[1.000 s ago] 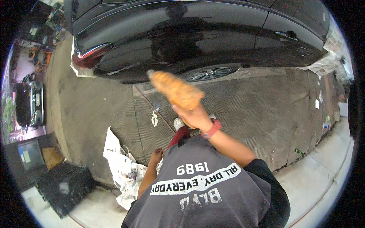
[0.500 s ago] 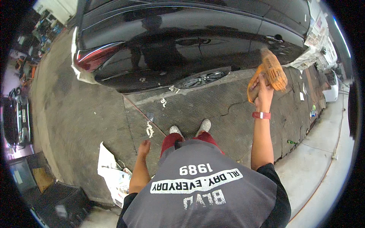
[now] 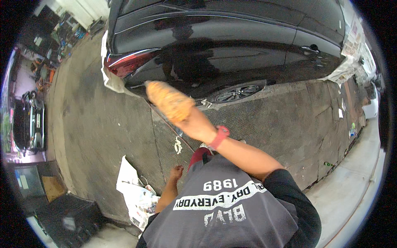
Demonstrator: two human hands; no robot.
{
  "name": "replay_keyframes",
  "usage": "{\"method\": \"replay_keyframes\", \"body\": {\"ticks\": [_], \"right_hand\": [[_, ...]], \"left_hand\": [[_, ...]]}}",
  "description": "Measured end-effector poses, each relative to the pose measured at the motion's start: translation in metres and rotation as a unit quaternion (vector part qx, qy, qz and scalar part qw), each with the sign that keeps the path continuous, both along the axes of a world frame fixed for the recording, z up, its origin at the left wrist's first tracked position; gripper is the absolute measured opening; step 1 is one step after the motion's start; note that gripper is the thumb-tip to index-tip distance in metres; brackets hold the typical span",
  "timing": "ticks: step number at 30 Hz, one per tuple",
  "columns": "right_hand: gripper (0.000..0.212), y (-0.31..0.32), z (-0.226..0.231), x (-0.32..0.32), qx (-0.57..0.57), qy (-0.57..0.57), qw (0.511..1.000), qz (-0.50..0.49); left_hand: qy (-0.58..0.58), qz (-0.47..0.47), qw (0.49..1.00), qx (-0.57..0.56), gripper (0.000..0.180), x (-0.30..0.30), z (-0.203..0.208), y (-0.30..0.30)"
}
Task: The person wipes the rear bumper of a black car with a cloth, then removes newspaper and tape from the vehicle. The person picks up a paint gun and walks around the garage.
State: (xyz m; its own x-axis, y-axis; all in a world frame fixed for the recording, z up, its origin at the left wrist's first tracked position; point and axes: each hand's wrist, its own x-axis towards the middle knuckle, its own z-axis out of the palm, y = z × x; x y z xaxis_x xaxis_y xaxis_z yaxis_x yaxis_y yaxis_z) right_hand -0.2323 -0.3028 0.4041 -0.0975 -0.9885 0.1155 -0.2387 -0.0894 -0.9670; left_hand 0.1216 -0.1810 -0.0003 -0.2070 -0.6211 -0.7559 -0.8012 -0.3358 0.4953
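My right hand (image 3: 194,126), with a red band on its wrist, is closed around an orange heat gun (image 3: 169,101). Motion smears both, and the tool's tip points up and left toward the rear corner of a glossy black car (image 3: 256,41). Between the nozzle and the bodywork the exact gap cannot be told. The red tail light (image 3: 130,64) and the dark wheel (image 3: 237,94) lie on either side of the tool. My left hand (image 3: 177,171) hangs low by my side, its fingers curled and nothing visible in them.
White sheeting (image 3: 134,194) lies crumpled on the floor at my left. Torn white scraps (image 3: 178,145) rest near my feet. Masking paper (image 3: 351,45) covers the car's right end. A dark box (image 3: 68,217) stands at lower left, and another car (image 3: 31,120) at far left.
My right hand has swept the heat gun left, from the panel on the right toward the tail-light end. The view has shifted slightly. My left hand still hangs low.
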Motion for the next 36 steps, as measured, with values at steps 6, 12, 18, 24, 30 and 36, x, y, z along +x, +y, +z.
{"method": "replay_keyframes", "body": {"ticks": [6, 12, 18, 24, 30, 36], "right_hand": [[0.031, -0.033, 0.022, 0.001, 0.076, -0.162, 0.982, 0.062], [0.027, 0.022, 0.035, -0.078, -0.037, -0.190, 0.970, -0.144], [0.015, 0.100, 0.027, -0.208, -0.045, -0.191, 0.925, -0.325], [0.019, 0.204, 0.013, -0.341, -0.109, -0.292, 0.862, -0.400], [0.031, 0.363, -0.063, -0.427, -0.134, -0.354, 0.735, -0.562], [0.057, 0.610, -0.160, -0.400, -0.043, -0.391, 0.556, -0.732]], "left_hand": [[0.113, 0.034, 0.992, 0.046, 0.045, 0.020, -0.001, 0.030], [0.088, 0.110, 0.987, 0.074, 0.042, -0.015, 0.017, 0.022], [0.055, -0.099, 0.985, 0.130, 0.027, -0.058, 0.035, -0.032], [0.042, -0.199, 0.978, 0.054, 0.027, -0.152, 0.062, -0.059], [0.003, -0.363, 0.932, 0.016, 0.035, -0.287, 0.059, -0.058], [-0.010, -0.509, 0.861, -0.025, 0.042, -0.438, 0.022, -0.028]]}}
